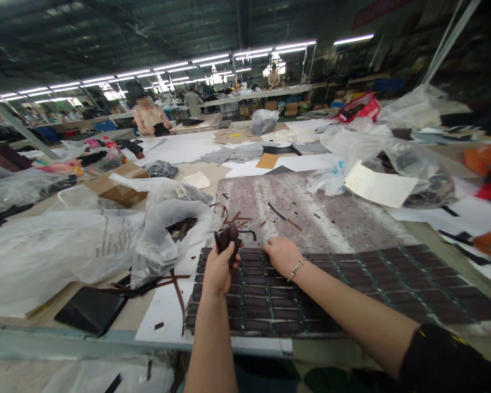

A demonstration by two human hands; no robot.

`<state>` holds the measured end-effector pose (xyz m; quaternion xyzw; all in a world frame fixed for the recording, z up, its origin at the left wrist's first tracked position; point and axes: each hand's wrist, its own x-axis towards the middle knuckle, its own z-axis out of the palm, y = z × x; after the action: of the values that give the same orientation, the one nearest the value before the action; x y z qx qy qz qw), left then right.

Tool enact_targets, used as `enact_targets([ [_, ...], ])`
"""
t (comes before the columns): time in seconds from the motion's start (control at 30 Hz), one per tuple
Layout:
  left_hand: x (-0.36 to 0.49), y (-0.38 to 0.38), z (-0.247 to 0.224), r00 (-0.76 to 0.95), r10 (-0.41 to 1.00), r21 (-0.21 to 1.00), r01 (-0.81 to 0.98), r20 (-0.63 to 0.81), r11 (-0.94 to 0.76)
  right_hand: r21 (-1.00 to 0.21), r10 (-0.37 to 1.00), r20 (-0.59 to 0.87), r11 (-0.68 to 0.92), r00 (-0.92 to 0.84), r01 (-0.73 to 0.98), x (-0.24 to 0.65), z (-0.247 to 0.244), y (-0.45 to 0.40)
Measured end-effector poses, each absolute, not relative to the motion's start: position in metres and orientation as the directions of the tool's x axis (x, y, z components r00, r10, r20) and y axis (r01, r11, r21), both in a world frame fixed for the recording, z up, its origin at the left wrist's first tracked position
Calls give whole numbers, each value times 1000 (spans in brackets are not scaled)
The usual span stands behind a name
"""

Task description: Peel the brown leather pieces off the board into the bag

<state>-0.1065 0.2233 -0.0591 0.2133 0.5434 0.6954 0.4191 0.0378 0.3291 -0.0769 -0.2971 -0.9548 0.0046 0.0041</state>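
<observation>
My left hand is closed around a bunch of dark brown leather strips, their ends sticking up past the thumb. To its right, my right hand has its fingers bent down at the far edge of a grid of dark brown strips. Whatever is under those fingertips is hidden. The strips lie side by side in rows, with greenish lines between them, on a mottled grey-brown board. Loose thin brown scraps are scattered on the board just beyond my hands.
Left of the board, a clear plastic bag holds more brown strips. A black flat case lies near the table's front edge. At the right sits a filled plastic bag with a paper sheet. A co-worker stands across the table.
</observation>
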Motion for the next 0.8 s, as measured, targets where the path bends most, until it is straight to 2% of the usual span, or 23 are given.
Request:
enact_targets([
  [0.17, -100, 228, -59, -503, 821, 820, -567, -269, -80, 16, 508, 79, 860, -858, 511, 45, -81, 318],
  [0.27, -91, 234, -60, -484, 807, 774, -631, -339, -53, -42, 535, 35, 845, -844, 533, 46, -80, 323],
  [0.33, -84, 237, -61, -485, 794, 777, -629, -367, -25, -164, 553, -33, 819, -833, 550, 46, -76, 332],
  [0.4, -77, 238, -62, -483, 795, 796, -606, -367, -1, -370, 606, -38, 730, -795, 574, 47, -72, 342],
  [0.47, -71, 239, -64, -473, 808, 817, -576, -351, 18, -618, 714, 11, 555, -700, 557, 49, -68, 347],
  [0.53, -65, 240, -65, -453, 823, 831, -555, -342, 40, -798, 802, 45, 387, -595, 461, 50, -66, 346],
  [0.6, -60, 241, -66, -431, 837, 836, -546, -337, 55, -873, 819, 45, 311, -572, 376, 50, -66, 340],
  [0.73, -53, 245, -68, -439, 836, 835, -548, -329, 41, -910, 802, 0, 247, -598, 332, 47, -68, 329],
  [0.8, -52, 246, -68, -453, 826, 833, -552, -337, 37, -927, 826, 34, 237, -562, 292, 49, -68, 330],
])
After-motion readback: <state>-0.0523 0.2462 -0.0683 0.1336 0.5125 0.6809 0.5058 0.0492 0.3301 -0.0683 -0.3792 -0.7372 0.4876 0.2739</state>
